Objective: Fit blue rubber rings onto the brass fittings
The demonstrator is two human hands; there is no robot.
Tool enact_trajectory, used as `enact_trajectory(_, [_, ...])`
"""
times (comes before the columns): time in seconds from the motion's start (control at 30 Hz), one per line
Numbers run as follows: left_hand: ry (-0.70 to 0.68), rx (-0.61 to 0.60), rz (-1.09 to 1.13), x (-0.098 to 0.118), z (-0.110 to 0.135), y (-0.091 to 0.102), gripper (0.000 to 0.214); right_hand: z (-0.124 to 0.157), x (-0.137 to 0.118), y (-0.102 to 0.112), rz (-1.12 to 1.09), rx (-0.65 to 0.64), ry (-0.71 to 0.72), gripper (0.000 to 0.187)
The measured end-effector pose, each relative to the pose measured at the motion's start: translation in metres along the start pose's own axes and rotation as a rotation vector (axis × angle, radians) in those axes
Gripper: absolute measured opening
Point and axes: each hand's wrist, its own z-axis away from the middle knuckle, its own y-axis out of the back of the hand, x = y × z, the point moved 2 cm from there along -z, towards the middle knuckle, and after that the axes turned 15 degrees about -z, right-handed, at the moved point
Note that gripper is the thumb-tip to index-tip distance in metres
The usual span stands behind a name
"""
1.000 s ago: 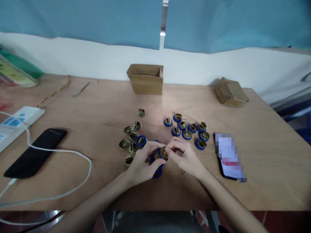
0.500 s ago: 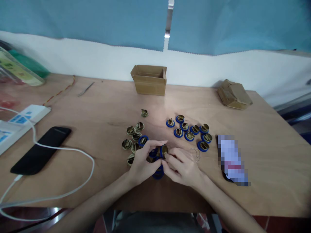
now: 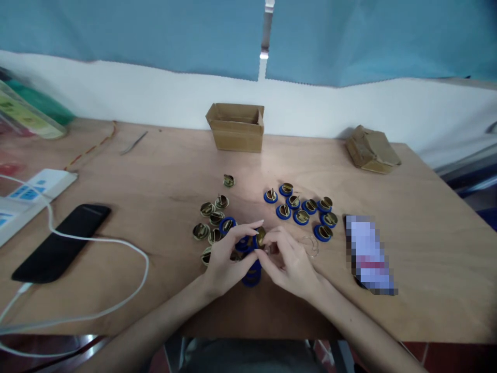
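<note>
A round brass-coloured piece with a blue rim (image 3: 259, 237) stands on edge between my hands. My left hand (image 3: 225, 259) grips it between the curved forefinger and thumb. The fingers of my right hand (image 3: 289, 259) pinch together at its right side, closed; whatever they hold is mostly hidden. Blue rings (image 3: 251, 274) lie beneath my hands, partly covered. Left of my left hand sit several pale-rimmed brass pieces (image 3: 201, 231), and one blue ring (image 3: 227, 225) lies there too. Thin wire rings (image 3: 310, 246) rest just beyond my right hand.
Several blue-rimmed brass pieces (image 3: 301, 216) are grouped at the right, near a phone with a blurred screen (image 3: 367, 254). An open cardboard box (image 3: 236, 139) and a crumpled carton (image 3: 373, 150) stand at the back. On the left are a black device (image 3: 62, 243), a white cable (image 3: 145, 274) and a power strip (image 3: 42, 194).
My right fingers have drawn closer together at the blue-rimmed piece, which has tilted slightly. My left hand keeps its grip. The whole view has shifted a little.
</note>
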Motion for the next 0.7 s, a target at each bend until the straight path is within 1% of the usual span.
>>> enact_trajectory(0.13, [-0.117, 0.039, -0.038, 0.0003, 0.002, 0.0003, 0.04, 0.0006, -0.0026, -0.001, 0.05, -0.038, 0.068, 0.004])
enact_trajectory(0.2, [-0.146, 0.044, -0.044, -0.0004, 0.0024, 0.0003, 0.041, 0.0008, -0.0037, -0.001, 0.061, -0.025, 0.086, 0.004])
enact_trajectory(0.33, [-0.166, 0.064, -0.055, -0.0005, 0.0022, 0.0011, 0.042, 0.0006, -0.0045, 0.0003, 0.044, 0.011, 0.082, 0.005])
enact_trajectory(0.57, [-0.157, 0.053, -0.074, 0.0005, 0.002, 0.0011, 0.04, 0.0013, -0.0053, -0.0009, 0.069, -0.026, 0.048, 0.001])
enact_trajectory(0.7, [-0.145, 0.068, -0.069, 0.0017, 0.0008, 0.0022, 0.039, 0.0015, -0.0057, -0.0016, 0.044, 0.011, 0.033, 0.002])
